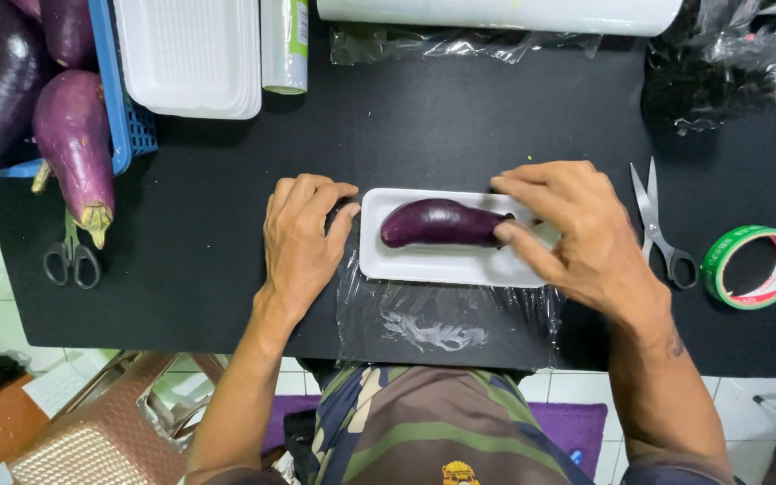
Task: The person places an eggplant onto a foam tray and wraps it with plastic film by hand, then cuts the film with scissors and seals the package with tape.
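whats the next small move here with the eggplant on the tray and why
Probably pull the loose cling film up over the eggplant. It already lies in the white tray, the left hand steadies the tray's end, the right hand rests on the stem end, and the film lies spread toward the person.

Left hand (301,235) lies flat, palm down, fingers (312,190) together; right hand (577,229) arches, fingers spread, thumb tucked beneath them.
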